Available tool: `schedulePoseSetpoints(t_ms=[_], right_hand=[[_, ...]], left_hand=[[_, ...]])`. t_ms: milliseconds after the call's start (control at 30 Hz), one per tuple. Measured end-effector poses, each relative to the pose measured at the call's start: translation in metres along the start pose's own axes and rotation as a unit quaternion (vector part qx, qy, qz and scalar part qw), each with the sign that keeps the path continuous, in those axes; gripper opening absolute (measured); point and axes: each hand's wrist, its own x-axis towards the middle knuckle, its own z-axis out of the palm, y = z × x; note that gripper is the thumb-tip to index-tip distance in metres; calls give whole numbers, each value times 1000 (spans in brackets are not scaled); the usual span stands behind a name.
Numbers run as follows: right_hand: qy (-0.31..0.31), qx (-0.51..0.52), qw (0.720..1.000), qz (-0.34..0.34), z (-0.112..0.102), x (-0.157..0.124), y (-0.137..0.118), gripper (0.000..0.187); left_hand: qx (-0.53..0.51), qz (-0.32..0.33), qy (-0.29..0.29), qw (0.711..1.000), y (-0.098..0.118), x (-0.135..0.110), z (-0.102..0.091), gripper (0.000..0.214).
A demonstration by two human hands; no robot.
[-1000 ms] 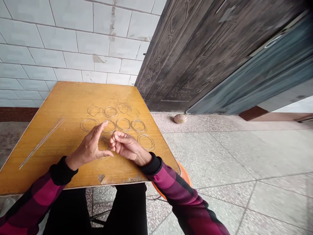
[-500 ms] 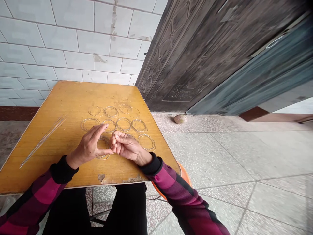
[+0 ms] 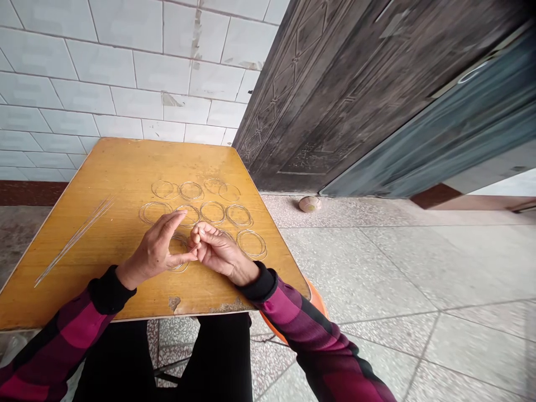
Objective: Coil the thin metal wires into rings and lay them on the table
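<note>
Yellow wooden tabletop point(image 3: 104, 184): nine wire rings point(image 3: 212, 213) lie finished in rows; straight wires point(image 3: 75, 240) remain unformed at left. Tenth ring point(image 3: 179, 245) lies between left hand point(image 3: 153, 251) and right hand point(image 3: 220, 254), fingertips point(image 3: 195, 240) pinched together; any clamped wire cannot be told.

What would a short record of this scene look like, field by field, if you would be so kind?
Left hand: bare left hand, thumb and forefinger curved above a thin round silver wire ring
Right hand: bare right hand, fingers bunched against the left thumb; any wire held is too fine to tell
Surface: yellow wooden table top, chipped near its front edge
On surface: rows of similar wire rings; bundle of straight silver wires
Surroundings: white tiled wall; dark carved wooden door
</note>
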Motion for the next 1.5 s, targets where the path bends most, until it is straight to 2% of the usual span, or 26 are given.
schedulePoseSetpoints(t_ms=[133, 367, 767, 967, 1067, 1167, 1300, 1500], right_hand=[[3, -5, 1000, 13, -1, 0, -2, 20], [-26, 9, 999, 18, -3, 1, -3, 27], [0, 10, 1000, 14, 0, 1, -3, 20], [0, 10, 1000, 11, -3, 1, -6, 18], [-2, 22, 1000, 2, -4, 1, -7, 22], [8, 23, 1000, 0, -4, 2, -8, 26], [41, -9, 999, 3, -3, 2, -8, 18], [81, -75, 994, 1, -2, 1, -2, 17]], left_hand=[[5, 2, 4, 1000, 0, -1, 0, 81], [13, 19, 6, 1000, 1, -1, 0, 86], [-6, 3, 28, 1000, 2, 0, 2, 79], [-107, -22, -12, 994, -9, -1, -2, 105], [-139, -33, -19, 990, -13, 0, -6, 106], [-133, -39, -23, 990, -12, 2, -9, 107], [-101, -48, -35, 993, -7, 4, -10, 115], [-84, -30, -52, 995, -1, 0, -2, 123]])
